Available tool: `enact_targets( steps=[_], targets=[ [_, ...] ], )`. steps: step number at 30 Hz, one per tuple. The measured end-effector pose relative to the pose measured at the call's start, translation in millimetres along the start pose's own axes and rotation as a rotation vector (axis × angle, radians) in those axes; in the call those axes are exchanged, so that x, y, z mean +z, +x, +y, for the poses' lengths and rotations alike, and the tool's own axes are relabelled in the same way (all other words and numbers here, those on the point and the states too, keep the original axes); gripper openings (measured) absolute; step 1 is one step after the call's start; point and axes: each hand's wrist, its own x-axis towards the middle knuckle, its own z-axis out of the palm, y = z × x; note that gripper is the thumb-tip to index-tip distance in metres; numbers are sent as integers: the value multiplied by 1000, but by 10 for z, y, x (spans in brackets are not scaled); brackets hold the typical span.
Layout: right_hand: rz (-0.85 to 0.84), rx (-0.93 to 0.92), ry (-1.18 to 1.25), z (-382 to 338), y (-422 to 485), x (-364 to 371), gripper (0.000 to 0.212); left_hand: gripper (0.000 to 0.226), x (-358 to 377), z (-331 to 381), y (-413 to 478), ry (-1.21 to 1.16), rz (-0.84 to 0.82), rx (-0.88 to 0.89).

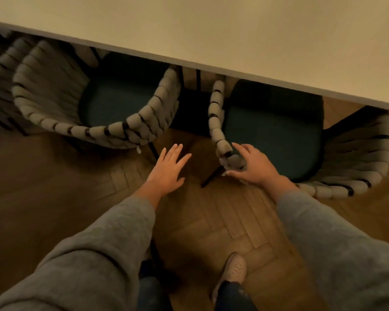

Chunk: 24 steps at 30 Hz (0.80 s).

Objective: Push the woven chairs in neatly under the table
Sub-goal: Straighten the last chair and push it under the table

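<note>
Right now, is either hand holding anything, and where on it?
The right hand rests on the right woven chair, fingers spread over the near corner of its woven rim; not closed round it. The left hand is open, touching nothing.

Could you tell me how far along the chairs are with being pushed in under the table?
Done: the left woven chair sits partly under the table. In hand: the right hand touches the right woven chair rim; the left hand hovers open. Left: the right chair sits angled and needs straightening and pushing in.
</note>
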Motion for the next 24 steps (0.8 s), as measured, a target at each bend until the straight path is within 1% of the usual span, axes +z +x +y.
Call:
enact_targets(
  steps=[5,11,17,22,24],
  targets=[
    [70,-90,-71,-1390,495,307,85,81,-34,-1285,-481,-18,-11,-104],
    [109,-67,-131,-2765,1060,662,83,89,-90,-2714,-933,43,-80,-191],
    [94,-113,-197,-3465,1541,749,89,95,-244,-3593,-876,62,-98,-276],
    [-18,-135,-280,-3773,1953,751,99,100,-305,-4018,-634,110,-191,-331],
    [-63,-135,-297,-3877,2089,780,100,99,-295,-4190,-525,152,-236,-326]
  ],
)
